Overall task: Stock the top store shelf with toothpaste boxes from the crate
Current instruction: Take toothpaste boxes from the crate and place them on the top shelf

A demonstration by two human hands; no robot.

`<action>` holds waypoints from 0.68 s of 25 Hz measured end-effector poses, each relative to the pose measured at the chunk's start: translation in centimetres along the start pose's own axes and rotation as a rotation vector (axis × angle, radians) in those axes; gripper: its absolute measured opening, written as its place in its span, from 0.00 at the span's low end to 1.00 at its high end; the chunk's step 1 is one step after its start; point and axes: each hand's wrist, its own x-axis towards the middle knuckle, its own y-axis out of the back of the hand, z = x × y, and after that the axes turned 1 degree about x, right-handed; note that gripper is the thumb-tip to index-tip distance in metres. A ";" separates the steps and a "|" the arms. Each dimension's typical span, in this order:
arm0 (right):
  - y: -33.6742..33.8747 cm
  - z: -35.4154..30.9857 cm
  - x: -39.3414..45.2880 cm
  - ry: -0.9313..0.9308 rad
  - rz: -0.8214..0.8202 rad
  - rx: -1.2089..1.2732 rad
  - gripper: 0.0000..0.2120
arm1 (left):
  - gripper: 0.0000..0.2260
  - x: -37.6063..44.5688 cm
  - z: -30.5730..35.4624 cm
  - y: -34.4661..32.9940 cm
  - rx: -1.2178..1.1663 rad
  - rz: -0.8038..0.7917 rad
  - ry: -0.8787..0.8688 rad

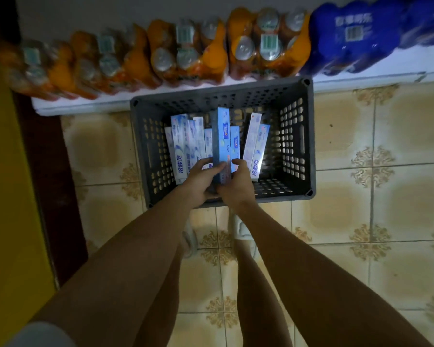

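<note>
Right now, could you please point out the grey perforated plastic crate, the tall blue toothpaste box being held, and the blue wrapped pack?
grey perforated plastic crate point(295, 146): head view, right wall.
tall blue toothpaste box point(222, 136): head view, front face.
blue wrapped pack point(348, 43): head view, top.

Toothpaste boxes point(186, 144) in crate point(296, 146); crate on floor point(361, 196) before can packs point(186, 51).

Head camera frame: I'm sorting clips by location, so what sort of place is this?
Probably a small shop or its stockroom. Shrink-wrapped packs of orange drink cans and blue multipacks line a low white ledge, and both hands, left hand and right hand, lift a toothpaste box from a grey crate.
</note>
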 end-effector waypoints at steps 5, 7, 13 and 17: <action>1.8 -5.9 -8.2 0.041 -0.075 0.200 0.21 | 0.14 -10.0 4.1 2.6 0.095 -0.127 -0.042; 4.2 -9.1 -12.2 0.024 -0.052 0.250 0.15 | 0.13 -15.0 5.5 4.3 0.079 -0.237 0.004; 12.6 -18.8 -23.3 0.125 0.071 0.441 0.14 | 0.21 -30.5 9.2 9.0 0.260 -0.415 0.054; 15.4 -24.7 -30.3 0.286 -0.143 0.359 0.12 | 0.14 -39.6 11.7 11.3 0.333 -0.430 0.004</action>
